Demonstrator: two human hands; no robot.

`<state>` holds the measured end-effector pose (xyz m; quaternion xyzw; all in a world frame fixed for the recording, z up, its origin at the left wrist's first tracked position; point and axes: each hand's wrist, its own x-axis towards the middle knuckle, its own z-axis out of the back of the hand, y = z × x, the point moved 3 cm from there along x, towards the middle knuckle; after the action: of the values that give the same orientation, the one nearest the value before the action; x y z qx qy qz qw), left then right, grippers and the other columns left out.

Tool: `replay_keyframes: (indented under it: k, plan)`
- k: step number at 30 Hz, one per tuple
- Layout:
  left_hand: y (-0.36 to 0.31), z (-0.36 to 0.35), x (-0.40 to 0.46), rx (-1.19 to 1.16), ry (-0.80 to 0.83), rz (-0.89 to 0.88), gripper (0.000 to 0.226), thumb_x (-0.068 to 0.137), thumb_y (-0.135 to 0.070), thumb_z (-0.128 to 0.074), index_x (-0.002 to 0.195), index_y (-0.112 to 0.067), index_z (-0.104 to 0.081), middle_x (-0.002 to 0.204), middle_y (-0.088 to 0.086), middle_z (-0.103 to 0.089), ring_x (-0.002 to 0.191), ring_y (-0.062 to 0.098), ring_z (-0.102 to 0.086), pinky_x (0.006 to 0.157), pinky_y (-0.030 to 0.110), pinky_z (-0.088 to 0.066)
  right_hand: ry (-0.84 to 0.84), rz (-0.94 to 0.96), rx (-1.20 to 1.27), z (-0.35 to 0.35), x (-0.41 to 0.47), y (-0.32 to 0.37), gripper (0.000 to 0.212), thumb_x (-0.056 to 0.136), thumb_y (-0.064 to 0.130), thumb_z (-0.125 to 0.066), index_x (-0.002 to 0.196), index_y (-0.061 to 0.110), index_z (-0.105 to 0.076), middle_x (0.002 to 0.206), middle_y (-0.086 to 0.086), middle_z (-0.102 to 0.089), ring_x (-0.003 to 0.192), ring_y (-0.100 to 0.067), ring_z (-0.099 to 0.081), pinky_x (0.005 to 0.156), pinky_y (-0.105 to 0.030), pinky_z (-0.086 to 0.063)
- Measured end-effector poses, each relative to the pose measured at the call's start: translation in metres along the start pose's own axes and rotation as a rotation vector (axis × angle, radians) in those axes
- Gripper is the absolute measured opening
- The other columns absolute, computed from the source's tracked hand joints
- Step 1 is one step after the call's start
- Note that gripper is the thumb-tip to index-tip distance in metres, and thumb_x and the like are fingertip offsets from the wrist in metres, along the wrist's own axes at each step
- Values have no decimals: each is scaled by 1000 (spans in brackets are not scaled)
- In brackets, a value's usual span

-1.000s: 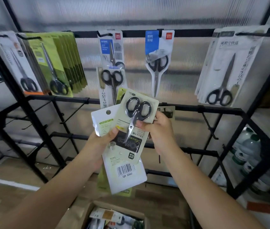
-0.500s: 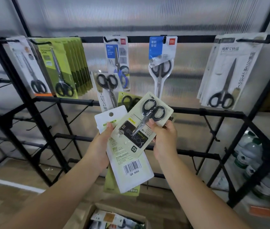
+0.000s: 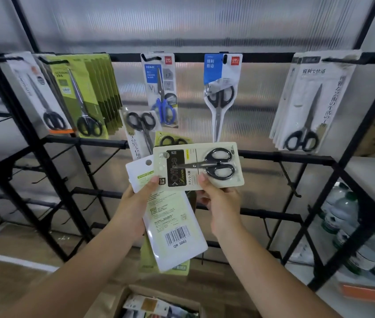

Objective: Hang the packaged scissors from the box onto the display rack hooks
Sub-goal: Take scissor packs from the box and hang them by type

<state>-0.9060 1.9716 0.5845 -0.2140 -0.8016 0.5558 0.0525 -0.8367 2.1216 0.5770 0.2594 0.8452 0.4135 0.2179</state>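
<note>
My right hand (image 3: 222,208) pinches a cream pack of black-handled scissors (image 3: 199,167), turned sideways with the handles to the right. My left hand (image 3: 136,204) grips a fanned stack of packs; the front one, a white pack with a barcode (image 3: 172,226), shows its back. Both hands are in front of the black display rack (image 3: 296,158). On the rack's top bar hang green packs (image 3: 90,97), a blue-handled pair (image 3: 161,90) and a blue-labelled pair (image 3: 222,88). The cardboard box (image 3: 159,305) lies open below my arms with more packs inside.
White packs (image 3: 310,104) hang at the top right and a grey one (image 3: 37,95) at the top left. Bare hooks (image 3: 287,177) stick out of the lower bars. Water bottles (image 3: 352,228) stand on a shelf to the right.
My right hand has turned the cream pack from slanted to lying sideways and shifted it right. The head view has moved closer to the rack and a little lower.
</note>
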Motion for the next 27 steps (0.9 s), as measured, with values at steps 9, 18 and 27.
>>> replay_keyframes:
  k: [9, 18, 27]
  plan:
    - [-10, 20, 5, 136, 22, -71, 12, 85, -13, -61, 96, -18, -66, 83, 3, -75, 70, 20, -72, 49, 27, -55, 383, 116, -371, 32, 25, 50, 71, 63, -1, -76, 114, 44, -56, 108, 9, -65, 98, -17, -66, 76, -29, -55]
    - [9, 33, 7, 114, -26, -27, 14, 90, -15, -56, 101, -16, -64, 87, 2, -73, 72, 19, -71, 58, 33, -54, -43, 58, -281, 99, 31, 21, 42, 75, -13, -65, 109, 11, -59, 96, -9, -66, 86, -27, -63, 64, -33, -50]
    - [10, 25, 7, 66, 28, -19, 15, 83, -21, -62, 96, -17, -67, 86, 3, -75, 72, 20, -72, 54, 32, -57, -432, 119, -101, 125, 32, -25, 39, 78, -11, -64, 114, 3, -60, 112, -19, -64, 93, -28, -62, 85, -44, -52]
